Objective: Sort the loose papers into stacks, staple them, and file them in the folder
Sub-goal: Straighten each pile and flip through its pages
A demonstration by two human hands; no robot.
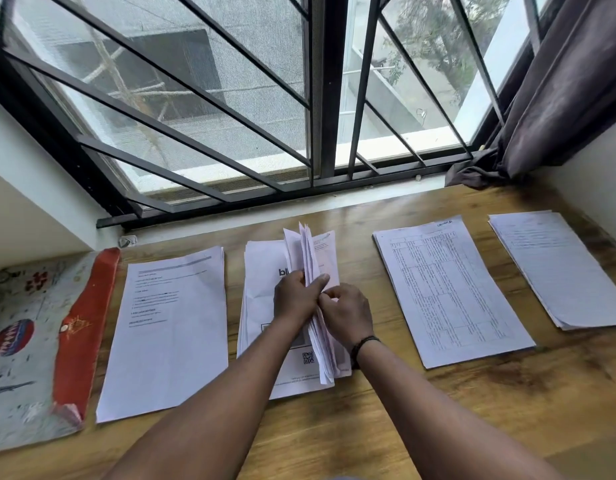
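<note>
centrally, left hand [294, 299] and right hand [346, 315] both pinch a fanned paper bundle [311, 258] above a stack [261, 306].

On the brown wooden bench [403, 420], four stacks of white printed papers are lying in a row. The left hand [294, 299] and right hand [346, 315] are gripping a fanned bundle of white sheets [308, 258] on edge above the second stack [261, 306], fingers [317, 282] curling around it. A patterned folder with a red flap [78, 327] is lying at the far left.
</note>
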